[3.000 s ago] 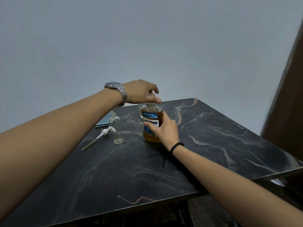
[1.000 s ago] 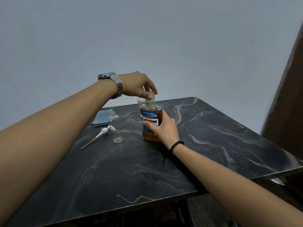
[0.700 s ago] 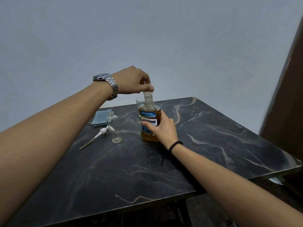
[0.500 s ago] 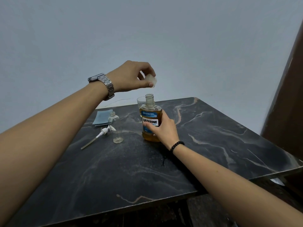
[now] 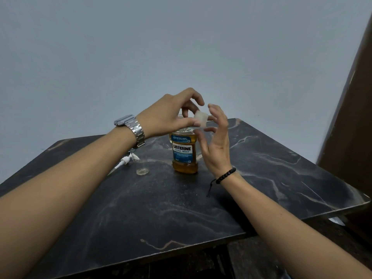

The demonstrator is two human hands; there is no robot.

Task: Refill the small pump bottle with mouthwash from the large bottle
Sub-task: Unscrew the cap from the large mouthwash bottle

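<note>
large bottle (image 5: 184,152) on table (image 5: 181,214), small pump bottle (image 5: 142,167) left, cap (image 5: 200,119) above

We face a plain grey-blue wall (image 5: 181,47); below it, a black marbled table (image 5: 161,208); at right, a brown panel (image 5: 354,137).

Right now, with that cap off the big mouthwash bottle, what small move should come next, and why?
Probably set the translucent white cap down on the dark marbled table. The left hand pinches it above the amber mouthwash bottle, the right hand hangs open beside it, and pouring needs a free grip.
</note>
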